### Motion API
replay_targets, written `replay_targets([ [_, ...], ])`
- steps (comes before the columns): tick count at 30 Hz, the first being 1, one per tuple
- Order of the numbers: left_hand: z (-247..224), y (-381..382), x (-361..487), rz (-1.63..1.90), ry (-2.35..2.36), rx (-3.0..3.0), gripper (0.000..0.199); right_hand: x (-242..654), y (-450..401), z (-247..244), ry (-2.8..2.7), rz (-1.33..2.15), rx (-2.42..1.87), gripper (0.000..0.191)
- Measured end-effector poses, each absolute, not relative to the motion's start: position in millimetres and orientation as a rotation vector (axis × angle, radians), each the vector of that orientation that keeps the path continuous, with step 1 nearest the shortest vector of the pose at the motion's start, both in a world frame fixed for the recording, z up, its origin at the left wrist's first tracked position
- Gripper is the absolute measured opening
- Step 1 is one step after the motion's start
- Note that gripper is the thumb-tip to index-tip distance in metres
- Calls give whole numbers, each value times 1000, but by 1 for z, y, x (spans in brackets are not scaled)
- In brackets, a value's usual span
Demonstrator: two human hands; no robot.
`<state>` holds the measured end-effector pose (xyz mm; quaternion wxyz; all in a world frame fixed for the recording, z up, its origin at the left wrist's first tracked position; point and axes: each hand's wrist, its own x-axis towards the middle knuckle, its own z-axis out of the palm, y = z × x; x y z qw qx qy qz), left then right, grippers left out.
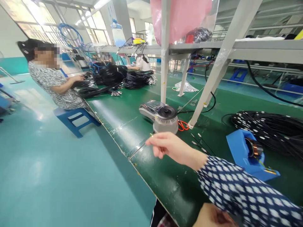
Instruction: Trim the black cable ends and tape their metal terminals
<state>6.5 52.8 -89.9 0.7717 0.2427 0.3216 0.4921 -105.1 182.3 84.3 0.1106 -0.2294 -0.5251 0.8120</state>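
Observation:
My right hand reaches left over the green table, with its index finger stretched and the thumb tip close to it in a pinch. The other fingers are curled, and anything between the tips is too small to make out. Just beyond it stands a grey round electric tape dispenser with a black disc on top. Orange-red-handled scissors lie beside that machine. At the bottom edge, below the patterned sleeve, my left hand shows in part, fingers curled. Whatever it holds is hidden.
A blue tape dispenser and a large black cable coil lie on the right. Short black cables lie near my right wrist. Shelf posts rise from the table. Across the left, a co-worker handles black cable bundles.

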Motion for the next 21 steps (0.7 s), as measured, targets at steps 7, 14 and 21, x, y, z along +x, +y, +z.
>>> replay_targets([
  [7, -70, 49, 0, 958, 549, 361, 57, 89, 123, 55, -1746, 2107, -1072, 58],
  [14, -25, 47, 9, 954, 764, 523, 45, 193, 63, 57, -1647, 1890, -1316, 60],
  [21, -6, 33, 12, 873, 865, 715, 44, 220, 55, 48, -1715, 1848, -1301, 67],
])
